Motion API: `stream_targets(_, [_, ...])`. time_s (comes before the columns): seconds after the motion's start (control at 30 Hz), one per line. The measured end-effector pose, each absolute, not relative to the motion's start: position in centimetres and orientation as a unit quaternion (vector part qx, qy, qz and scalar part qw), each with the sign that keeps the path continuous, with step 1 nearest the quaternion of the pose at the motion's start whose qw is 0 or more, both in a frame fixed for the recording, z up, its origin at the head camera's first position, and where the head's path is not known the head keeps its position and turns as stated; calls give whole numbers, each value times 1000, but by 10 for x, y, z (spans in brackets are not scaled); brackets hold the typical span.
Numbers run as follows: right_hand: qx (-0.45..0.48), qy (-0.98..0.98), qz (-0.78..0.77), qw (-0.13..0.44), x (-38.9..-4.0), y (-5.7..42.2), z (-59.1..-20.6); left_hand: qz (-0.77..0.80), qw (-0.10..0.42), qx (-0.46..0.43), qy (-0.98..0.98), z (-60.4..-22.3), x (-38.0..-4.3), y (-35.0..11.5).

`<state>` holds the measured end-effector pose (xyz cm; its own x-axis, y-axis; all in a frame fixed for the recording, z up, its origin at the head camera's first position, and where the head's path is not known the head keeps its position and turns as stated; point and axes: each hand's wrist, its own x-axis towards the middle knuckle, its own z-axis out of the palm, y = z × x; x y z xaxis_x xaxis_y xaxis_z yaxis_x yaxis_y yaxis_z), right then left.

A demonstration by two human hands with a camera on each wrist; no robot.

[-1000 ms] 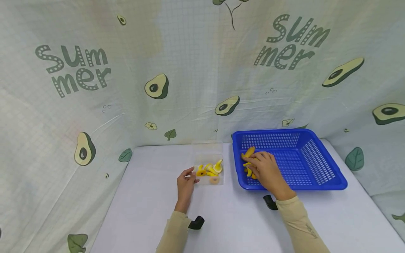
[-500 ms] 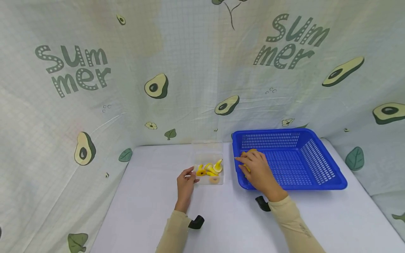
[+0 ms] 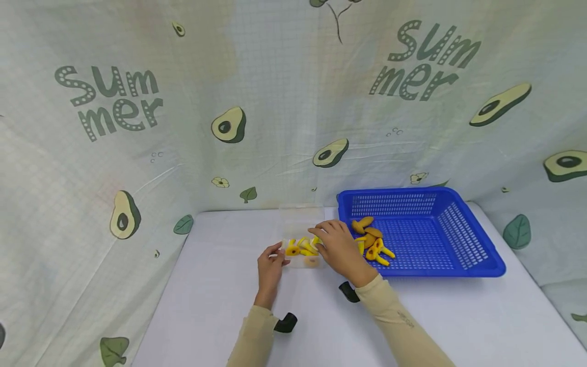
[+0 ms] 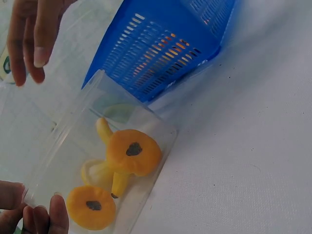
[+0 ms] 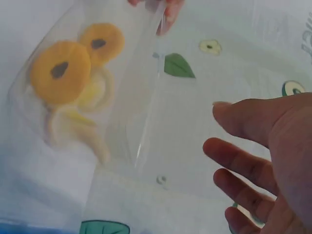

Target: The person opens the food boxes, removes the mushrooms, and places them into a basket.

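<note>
Swung right hand (image 3: 338,247) from blue basket (image 3: 417,244), lower right, to clear box (image 3: 298,263), lower centre, with fingers apart, unladen. Pinching clear box with left hand (image 3: 270,264). Probably shifts work there.

A white table (image 3: 215,295) bears an open clear plastic box (image 3: 297,263) just beside a blue slotted basket (image 3: 426,242).

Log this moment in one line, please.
left hand: grips clear box; right hand: empty, near box; yellow pieces: in box, blue basket
</note>
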<state>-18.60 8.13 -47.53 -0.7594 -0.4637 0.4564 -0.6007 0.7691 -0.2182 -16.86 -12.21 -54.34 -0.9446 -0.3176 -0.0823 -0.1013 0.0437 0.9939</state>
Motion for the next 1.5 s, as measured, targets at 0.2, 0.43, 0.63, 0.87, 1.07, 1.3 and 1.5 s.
stream_targets(0.2, [281,-934,135,176,-196,65,-482,-678,87,140,-716,-542,-168,-122])
stream_targets(0.43, [271,-951,61,137,-207,51,-487,-674,90,142,-719,-541,-167,-123])
stream_targets(0.63, [254,-961,5,105,-214,44,-491,-670,91,147,-722,-542,-166,-122])
stream_targets(0.87, [239,-966,-58,81,-221,37,-494,-676,94,147,-716,-543,-166,-123])
stream_targets(1.07, [231,-968,-78,59,-223,34,-495,-676,95,143,-717,-542,-166,-123])
stream_targets(1.3, [224,-970,-84,52,-225,33,-498,-679,97,138,-714,-543,-167,-123])
stream_targets(1.5, [216,-972,-78,49,-226,31,-499,-678,93,140,-716,-543,-168,-122])
